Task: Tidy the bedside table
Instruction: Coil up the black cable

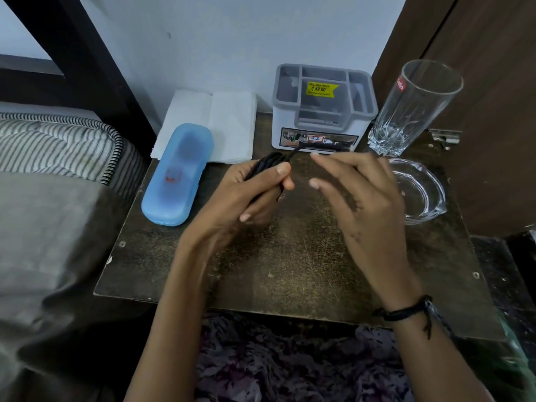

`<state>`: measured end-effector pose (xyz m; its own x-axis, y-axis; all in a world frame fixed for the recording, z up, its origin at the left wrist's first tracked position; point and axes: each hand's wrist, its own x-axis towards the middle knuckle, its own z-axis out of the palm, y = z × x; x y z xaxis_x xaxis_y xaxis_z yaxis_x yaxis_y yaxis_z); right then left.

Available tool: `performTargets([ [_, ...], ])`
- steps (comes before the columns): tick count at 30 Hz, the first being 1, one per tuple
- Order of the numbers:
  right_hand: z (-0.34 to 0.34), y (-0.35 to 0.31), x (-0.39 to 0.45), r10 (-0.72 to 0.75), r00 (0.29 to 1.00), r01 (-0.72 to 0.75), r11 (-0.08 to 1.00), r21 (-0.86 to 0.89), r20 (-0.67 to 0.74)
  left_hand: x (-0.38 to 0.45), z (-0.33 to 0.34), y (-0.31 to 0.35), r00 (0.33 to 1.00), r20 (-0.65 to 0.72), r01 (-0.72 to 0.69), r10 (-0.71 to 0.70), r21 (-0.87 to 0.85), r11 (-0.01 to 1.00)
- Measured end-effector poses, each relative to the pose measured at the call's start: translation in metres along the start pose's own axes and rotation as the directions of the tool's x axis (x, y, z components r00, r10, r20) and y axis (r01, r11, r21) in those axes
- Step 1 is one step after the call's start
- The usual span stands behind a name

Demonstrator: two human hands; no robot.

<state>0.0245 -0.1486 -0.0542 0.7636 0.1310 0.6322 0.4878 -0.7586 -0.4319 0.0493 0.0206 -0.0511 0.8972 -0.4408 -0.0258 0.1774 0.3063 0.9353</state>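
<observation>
Over the middle of the dark bedside table (290,271), my left hand (246,195) grips a bundle of coiled black cable (268,163). One loose end of the cable runs up and right to the front of the grey organiser box (323,111). My right hand (359,198) hovers just to the right with its fingers spread, a fingertip close to that loose end; whether it touches the cable I cannot tell. A black band sits on the right wrist.
A blue case (177,175) lies at the table's left, partly on folded white tissues (214,123). A tall empty glass (412,108) and a glass ashtray (417,190) stand at the right. A bed (58,175) borders the left, a wooden door the right.
</observation>
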Motion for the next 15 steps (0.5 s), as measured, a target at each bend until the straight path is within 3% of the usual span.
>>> performTargets([
  [4, 0.004, 0.0002, -0.0001, 0.063, 0.994, -0.071, 0.994, 0.086, 0.087, -0.0038, -0.0018, 0.0039, 0.992, 0.117, 0.054, -0.04, -0.122, 0.991],
  [10, 0.0017, -0.0029, 0.0011, 0.235, 0.971, -0.228, 0.965, 0.133, -0.044, -0.0033, 0.004, 0.0038, 0.965, 0.228, 0.187, -0.132, -0.24, 0.953],
  [15, 0.0014, -0.0022, 0.0001, 0.219, 0.974, -0.213, 0.97, 0.122, -0.047, -0.001, 0.0074, 0.0011, 0.92, 0.339, 0.291, -0.195, -0.262, 0.92],
])
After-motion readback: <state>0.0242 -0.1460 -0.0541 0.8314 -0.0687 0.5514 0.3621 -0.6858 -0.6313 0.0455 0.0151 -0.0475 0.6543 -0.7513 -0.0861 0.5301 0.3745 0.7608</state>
